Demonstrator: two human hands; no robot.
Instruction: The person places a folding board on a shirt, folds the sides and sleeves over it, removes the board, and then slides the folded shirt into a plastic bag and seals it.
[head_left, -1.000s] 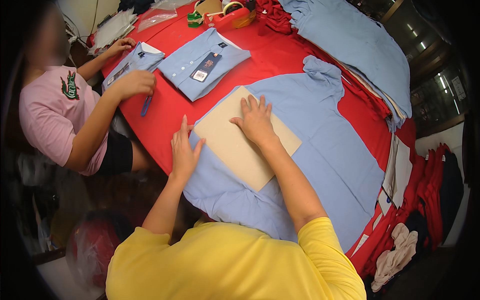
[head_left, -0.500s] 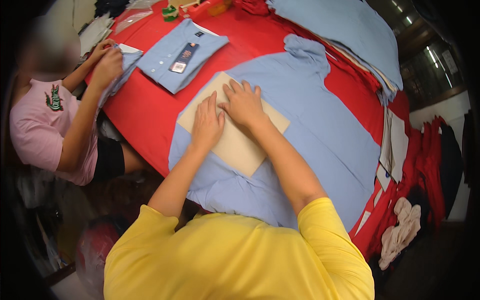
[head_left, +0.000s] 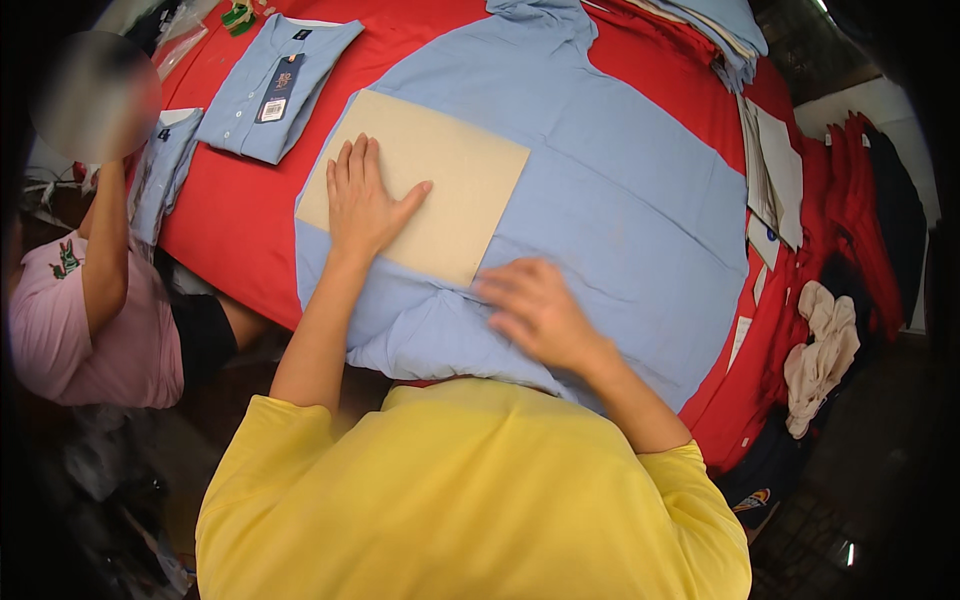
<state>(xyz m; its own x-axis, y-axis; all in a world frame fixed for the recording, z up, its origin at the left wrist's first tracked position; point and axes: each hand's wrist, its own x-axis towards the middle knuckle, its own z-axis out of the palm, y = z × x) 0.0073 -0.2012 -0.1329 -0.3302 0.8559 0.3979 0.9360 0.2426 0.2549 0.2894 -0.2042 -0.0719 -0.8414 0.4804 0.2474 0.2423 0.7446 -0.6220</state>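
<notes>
A pale blue garment point(head_left: 640, 200), seemingly a shirt, lies spread face down in front of me. On its left part rests a flat beige cardboard sheet point(head_left: 460, 165), roughly square. My left hand point(head_left: 362, 205) presses flat on the sheet, fingers and thumb spread, holding nothing. Just off the sheet's near corner, my right hand point(head_left: 540, 310) hovers over or touches the cloth. Its fingers are slightly blurred, bent and apart, with nothing visible in them. Bunched folds of the garment lie along the table's near edge.
A red cloth point(head_left: 230, 215) covers the table. Far left lies a folded blue shirt point(head_left: 240, 125) with a dark tag point(head_left: 278, 90). A co-worker in a pink shirt point(head_left: 110, 320) sits at the left beside another folded blue garment point(head_left: 165, 165). Stacked blue garments point(head_left: 720, 25) lie far right.
My right hand has left the cardboard and come nearer to me, beside its near corner. My left hand remains on the sheet, fingers spread wider. The whole view has shifted.
</notes>
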